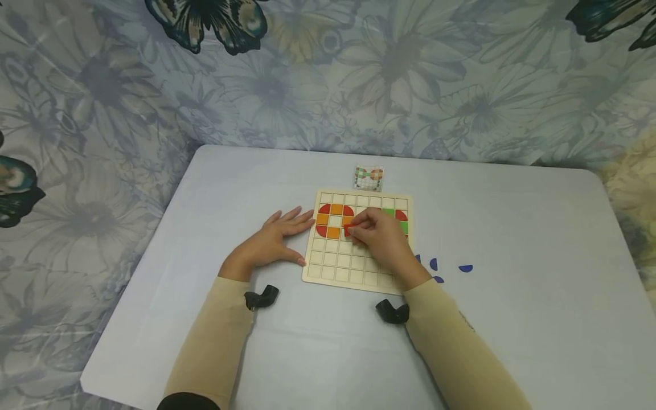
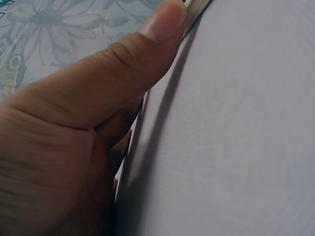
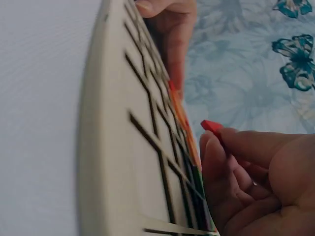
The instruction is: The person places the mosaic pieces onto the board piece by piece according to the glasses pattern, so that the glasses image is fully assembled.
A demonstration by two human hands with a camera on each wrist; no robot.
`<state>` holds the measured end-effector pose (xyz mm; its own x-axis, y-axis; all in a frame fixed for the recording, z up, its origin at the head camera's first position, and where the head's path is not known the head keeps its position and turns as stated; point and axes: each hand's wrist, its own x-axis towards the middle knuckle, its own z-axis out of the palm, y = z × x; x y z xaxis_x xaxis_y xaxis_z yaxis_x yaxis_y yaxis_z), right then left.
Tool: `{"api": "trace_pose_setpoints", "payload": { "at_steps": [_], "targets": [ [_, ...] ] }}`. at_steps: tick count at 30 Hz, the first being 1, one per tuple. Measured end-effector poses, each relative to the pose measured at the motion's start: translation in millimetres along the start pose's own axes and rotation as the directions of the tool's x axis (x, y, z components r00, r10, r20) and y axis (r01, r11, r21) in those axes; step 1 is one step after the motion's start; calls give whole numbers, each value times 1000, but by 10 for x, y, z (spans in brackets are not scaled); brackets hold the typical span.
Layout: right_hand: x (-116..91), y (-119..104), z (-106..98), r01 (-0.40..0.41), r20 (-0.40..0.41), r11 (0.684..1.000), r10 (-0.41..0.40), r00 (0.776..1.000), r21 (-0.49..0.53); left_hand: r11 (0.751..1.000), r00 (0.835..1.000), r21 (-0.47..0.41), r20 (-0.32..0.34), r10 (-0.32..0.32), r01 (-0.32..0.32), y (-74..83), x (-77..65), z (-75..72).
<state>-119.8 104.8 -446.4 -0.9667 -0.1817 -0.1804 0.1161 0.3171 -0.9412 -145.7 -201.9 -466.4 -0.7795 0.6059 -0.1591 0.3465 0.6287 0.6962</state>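
Observation:
A square wooden grid board (image 1: 329, 272) lies on the white table. Red quarter-round pieces and orange squares (image 1: 336, 209) form a ring in its upper left part, around a bare cell. Green and red pieces (image 1: 401, 215) show at its upper right, partly behind my right hand (image 1: 386, 242). That hand pinches a small red piece (image 3: 211, 126) between thumb and fingertips, just above the board at the ring's lower right corner. My left hand (image 1: 269, 242) has its fingers spread, with the thumb (image 2: 165, 22) and fingertips touching the board's left edge.
Several blue pieces (image 1: 466, 268) lie on the table (image 1: 528, 239) right of the board, some close to my right wrist. A small pattern card (image 1: 368, 177) sits behind the board's far edge. Patterned floral cloth (image 1: 318, 74) hangs beyond the table.

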Motion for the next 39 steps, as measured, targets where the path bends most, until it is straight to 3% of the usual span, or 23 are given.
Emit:
{"api": "trace_pose_setpoints", "payload": {
  "at_steps": [10,18,26,32,39],
  "targets": [
    [-10,63,185,50,-86,988,-64,994,-147,1000,1000,-6,-8,12,-13,-6,-21,-7],
    [-34,32,214,64,-122,965,-98,988,-255,1000,1000,-14,-16,22,-22,-14,-19,5],
    [-20,38,191,98,-16,938,-110,994,-333,1000,1000,-13,-19,23,-24,-22,-17,12],
    [-25,47,259,136,-38,913,-163,986,-384,999,999,-1,-17,32,-32,-18,-23,1],
    [-40,70,243,129,-29,936,-147,989,-328,999,999,-8,-16,38,-38,-17,-14,10]
  ]
}}
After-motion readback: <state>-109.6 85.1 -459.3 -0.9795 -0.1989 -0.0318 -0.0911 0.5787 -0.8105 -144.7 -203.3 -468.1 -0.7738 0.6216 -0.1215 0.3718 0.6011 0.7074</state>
